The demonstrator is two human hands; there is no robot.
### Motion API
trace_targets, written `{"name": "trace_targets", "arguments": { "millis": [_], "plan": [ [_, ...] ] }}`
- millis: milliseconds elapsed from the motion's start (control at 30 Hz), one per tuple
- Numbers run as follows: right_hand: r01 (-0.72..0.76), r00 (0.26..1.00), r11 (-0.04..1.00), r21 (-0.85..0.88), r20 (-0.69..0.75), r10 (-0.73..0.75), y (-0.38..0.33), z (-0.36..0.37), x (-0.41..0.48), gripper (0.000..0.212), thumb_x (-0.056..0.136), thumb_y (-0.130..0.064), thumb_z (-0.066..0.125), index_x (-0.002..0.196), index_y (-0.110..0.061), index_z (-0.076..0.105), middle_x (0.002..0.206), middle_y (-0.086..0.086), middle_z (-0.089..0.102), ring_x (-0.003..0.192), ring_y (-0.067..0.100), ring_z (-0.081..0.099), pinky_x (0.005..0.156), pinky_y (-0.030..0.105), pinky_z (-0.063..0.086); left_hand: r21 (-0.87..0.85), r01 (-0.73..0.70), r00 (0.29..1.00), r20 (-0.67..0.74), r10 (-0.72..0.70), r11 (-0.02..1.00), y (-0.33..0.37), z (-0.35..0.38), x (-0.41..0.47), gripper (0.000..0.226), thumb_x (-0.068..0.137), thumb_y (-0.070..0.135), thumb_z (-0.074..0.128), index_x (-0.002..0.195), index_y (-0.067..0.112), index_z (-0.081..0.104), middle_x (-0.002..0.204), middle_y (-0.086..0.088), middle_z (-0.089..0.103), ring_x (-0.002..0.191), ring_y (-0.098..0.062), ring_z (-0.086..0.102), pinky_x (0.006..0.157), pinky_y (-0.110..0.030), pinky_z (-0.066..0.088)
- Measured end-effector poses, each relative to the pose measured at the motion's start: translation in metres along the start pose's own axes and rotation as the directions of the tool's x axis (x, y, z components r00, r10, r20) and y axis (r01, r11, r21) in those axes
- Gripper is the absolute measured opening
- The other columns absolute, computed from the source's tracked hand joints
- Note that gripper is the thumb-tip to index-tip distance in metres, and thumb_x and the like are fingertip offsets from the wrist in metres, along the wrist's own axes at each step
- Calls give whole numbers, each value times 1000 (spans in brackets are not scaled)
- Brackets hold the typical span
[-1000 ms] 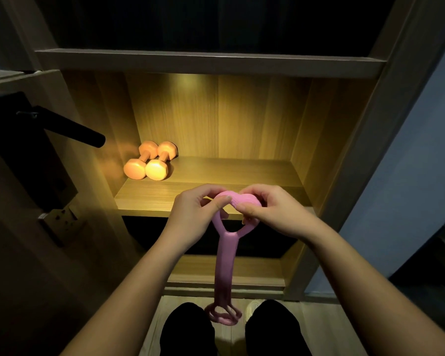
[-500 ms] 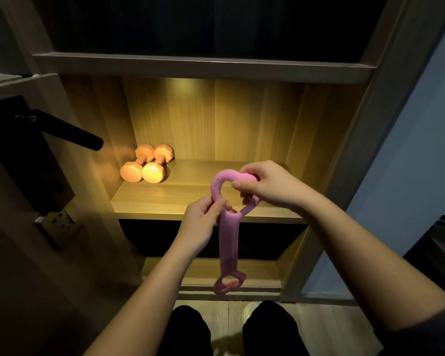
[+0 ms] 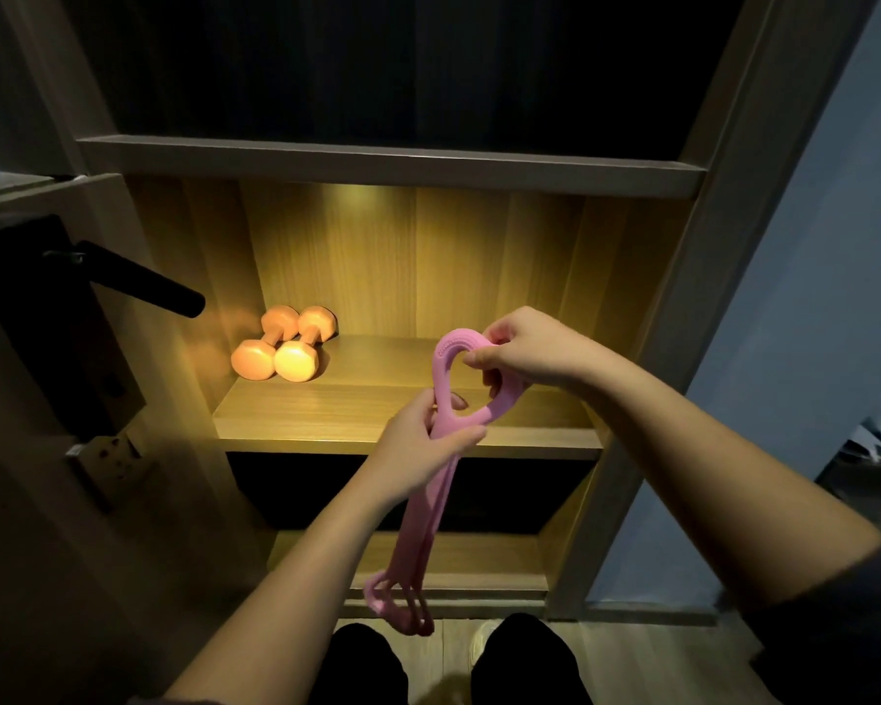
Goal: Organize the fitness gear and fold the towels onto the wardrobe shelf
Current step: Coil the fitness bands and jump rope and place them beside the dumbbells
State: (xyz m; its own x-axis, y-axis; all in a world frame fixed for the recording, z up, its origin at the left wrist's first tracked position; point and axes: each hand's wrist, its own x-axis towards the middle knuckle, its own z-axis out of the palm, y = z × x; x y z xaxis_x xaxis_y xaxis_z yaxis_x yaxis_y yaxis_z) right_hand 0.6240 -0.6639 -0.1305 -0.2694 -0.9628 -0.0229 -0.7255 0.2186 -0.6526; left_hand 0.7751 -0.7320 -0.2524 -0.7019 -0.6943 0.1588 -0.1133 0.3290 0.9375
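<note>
Change: the left hand (image 3: pixel 423 440) has come down from the top loop, where both hands met a second ago, to the neck below it; the band's lower end has swung to the left.
Band: a pink resistance band (image 3: pixel 431 506) hangs in the air in front of the lit shelf (image 3: pixel 377 414), top loop up, straps running down and left to a lower loop near the floor (image 3: pixel 631 653).
Right hand: the right hand (image 3: pixel 525 351) has its fingers curled round the right side of the top loop, pinching it.
Left hand: closed round the straps just under the loop, thumb across the front.
Dumbbells: two orange dumbbells (image 3: pixel 281 351) lie side by side, touching, at the back left of the lit shelf, well apart from the band.
Wardrobe: a dark compartment sits above the upper board (image 3: pixel 387 165); a lower shelf (image 3: pixel 453 562) shows behind the straps.
Door: a black door handle (image 3: pixel 143 279) juts out at the left.
Person: dark-clad legs (image 3: pixel 367 664) at the bottom edge.
</note>
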Motion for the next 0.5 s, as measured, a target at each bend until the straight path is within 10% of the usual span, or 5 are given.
{"name": "trace_targets", "arguments": {
  "millis": [300, 500],
  "plan": [
    [-131, 984, 989, 69, -113, 138, 9, -7, 5, 19, 93, -26, 65, 87, -8, 67, 70, 2, 69, 56, 10, 67, 47, 16, 49, 456, -129, 986, -37, 163, 880, -12, 11, 8, 19, 95, 38, 52, 111, 28, 49, 86, 9, 59, 73, -8, 58, 65, -31, 50],
    [-137, 969, 979, 149, -186, 163, 16, -14, 5, 17, 93, -25, 65, 84, -10, 66, 69, 2, 68, 54, 8, 66, 48, 17, 49, 455, -88, 986, -89, 144, 886, -21, 8, 15, 29, 88, 28, 63, 113, 29, 49, 84, 12, 58, 70, -6, 59, 61, -27, 54]
  ]
}}
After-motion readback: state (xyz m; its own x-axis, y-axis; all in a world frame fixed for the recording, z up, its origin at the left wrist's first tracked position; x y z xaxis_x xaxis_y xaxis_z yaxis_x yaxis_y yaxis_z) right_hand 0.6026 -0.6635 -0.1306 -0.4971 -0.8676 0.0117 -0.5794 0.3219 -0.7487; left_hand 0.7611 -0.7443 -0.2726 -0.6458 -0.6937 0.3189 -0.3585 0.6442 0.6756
